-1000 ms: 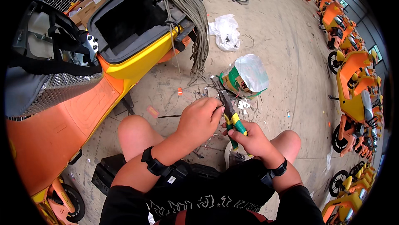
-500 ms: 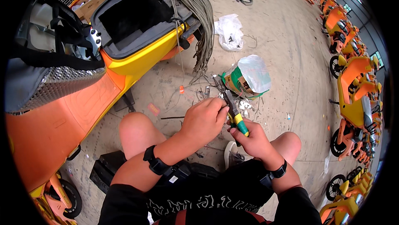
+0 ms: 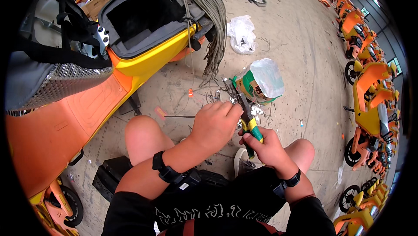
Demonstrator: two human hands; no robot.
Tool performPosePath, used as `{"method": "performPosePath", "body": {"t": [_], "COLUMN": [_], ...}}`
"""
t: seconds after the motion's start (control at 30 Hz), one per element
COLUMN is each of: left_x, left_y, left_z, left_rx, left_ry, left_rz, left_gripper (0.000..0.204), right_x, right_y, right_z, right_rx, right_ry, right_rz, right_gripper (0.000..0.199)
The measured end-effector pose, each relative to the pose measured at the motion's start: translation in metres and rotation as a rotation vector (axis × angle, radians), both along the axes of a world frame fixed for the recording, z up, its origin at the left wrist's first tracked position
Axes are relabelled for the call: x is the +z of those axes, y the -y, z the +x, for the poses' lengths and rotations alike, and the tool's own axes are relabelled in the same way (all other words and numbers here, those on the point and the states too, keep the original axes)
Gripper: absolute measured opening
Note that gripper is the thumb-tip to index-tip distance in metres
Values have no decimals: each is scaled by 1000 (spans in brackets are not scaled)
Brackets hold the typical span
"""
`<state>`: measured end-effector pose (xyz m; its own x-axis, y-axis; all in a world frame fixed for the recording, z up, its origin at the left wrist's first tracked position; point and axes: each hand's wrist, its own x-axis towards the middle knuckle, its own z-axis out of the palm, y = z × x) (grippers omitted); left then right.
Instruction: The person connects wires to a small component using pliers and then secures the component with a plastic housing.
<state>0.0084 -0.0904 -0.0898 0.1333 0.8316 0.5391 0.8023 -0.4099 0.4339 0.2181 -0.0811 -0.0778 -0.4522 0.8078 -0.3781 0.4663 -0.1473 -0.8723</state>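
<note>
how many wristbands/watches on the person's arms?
2. A black wristband on the left wrist, behind the left hand near the plier jaws; another black wristband on the right wrist, behind the right hand gripping the green-yellow pliers. None look hidden.

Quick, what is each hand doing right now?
Left hand: closed, pinching something small at the pliers' tip; what it is cannot be told.
Right hand: closed around the green and yellow handles of the pliers.
</note>
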Motion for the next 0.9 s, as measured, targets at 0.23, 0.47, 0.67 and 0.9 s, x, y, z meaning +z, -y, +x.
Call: {"method": "performPosePath", "body": {"t": [0.23,0.47,0.67,0.9], "left_x": [-3,-15,-26,-17], "left_y": [0,-8,-11,-15], "left_z": [5,8,17,11], "left_rx": [25,28,45,9], "left_ry": [38,-185,-118,123], "left_rz": [45,65,11,-265], "left_gripper": [18,15,11,16], "right_x": [-5,-8,-6,-16], "right_y": [-3,-5,-3,-1], "right_z": [3,5,4,9], "right_rx": [13,-18,-46,-43], "right_ry": [72,100,168,171], "right_rz": [-34,-87,-50,118], "right_gripper": [27,28,28,32]}}
